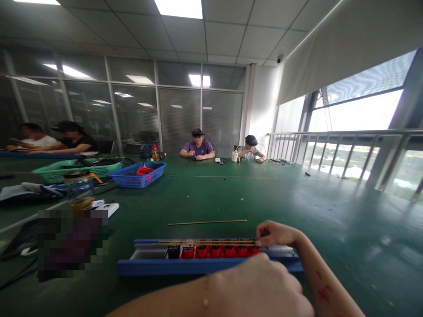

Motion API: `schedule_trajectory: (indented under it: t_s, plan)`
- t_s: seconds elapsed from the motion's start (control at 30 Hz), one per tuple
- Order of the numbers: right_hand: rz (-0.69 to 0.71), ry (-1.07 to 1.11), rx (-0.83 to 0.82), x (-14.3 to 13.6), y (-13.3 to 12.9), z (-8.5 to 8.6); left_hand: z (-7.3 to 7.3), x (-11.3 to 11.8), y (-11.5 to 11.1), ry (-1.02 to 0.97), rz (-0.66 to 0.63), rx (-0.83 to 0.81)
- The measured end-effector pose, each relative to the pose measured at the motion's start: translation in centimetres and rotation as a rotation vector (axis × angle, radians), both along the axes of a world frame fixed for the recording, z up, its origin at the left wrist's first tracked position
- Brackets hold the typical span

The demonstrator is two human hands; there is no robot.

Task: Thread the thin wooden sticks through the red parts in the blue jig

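Observation:
My right hand [276, 233] is at the right end of a blue rail-like tray [158, 267], thumb and fingers pinched on the ends of thin golden rods [211, 242]. The rods lie lengthwise over the tray, above a row of red blocks [216, 251] with dark tops and one black block [174, 251] at the row's left end. Close to the camera, my left hand [264, 284] crosses in front of the tray, back turned up and fingers curled. Whatever its fingertips hold is hidden. Beyond the tray, another golden rod [207, 223] lies on the green table.
To the left are a blue basket [135, 178] with red pieces, a green basket [53, 171], a jar [80, 191] and a white device [107, 210]. People [197, 147] sit along the table's far side. A railing [346, 154] runs by the window.

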State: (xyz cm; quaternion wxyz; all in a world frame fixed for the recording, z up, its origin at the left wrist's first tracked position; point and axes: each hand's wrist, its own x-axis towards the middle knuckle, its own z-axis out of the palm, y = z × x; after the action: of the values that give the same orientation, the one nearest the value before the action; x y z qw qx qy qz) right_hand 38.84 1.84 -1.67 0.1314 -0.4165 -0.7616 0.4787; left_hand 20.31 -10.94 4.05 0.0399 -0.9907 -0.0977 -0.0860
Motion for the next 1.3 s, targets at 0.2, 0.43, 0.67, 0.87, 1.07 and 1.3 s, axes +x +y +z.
schedule_trajectory:
  t_s: [0.2, 0.43, 0.67, 0.87, 1.07, 1.3]
  plan:
    - [0.000, 0.004, -0.017, -0.1, -0.1, 0.1, 2.4, -13.2, 8.2, -0.040, 0.550, -0.150]
    - [-0.013, -0.012, 0.071, -0.2, -0.4, 0.6, 0.5, -18.4, 9.1, -0.017, 0.707, -0.346]
    - [-0.052, 0.004, 0.141, -0.3, -0.6, 1.3, -0.7, -18.3, 9.3, -0.039, 0.732, -0.378]
    - [-0.134, 0.037, 0.284, -0.7, -0.3, 1.3, -0.6, -18.6, 9.7, -0.083, 0.718, -0.364]
    - [-0.350, -0.031, 0.648, -0.6, -0.6, 2.4, -0.9, -19.8, 12.9, -0.153, 0.811, -0.231]
    - [-0.019, -0.225, 0.438, -0.5, -2.7, 4.0, -4.5, -20.2, 16.6, -0.070, 0.840, -0.206]
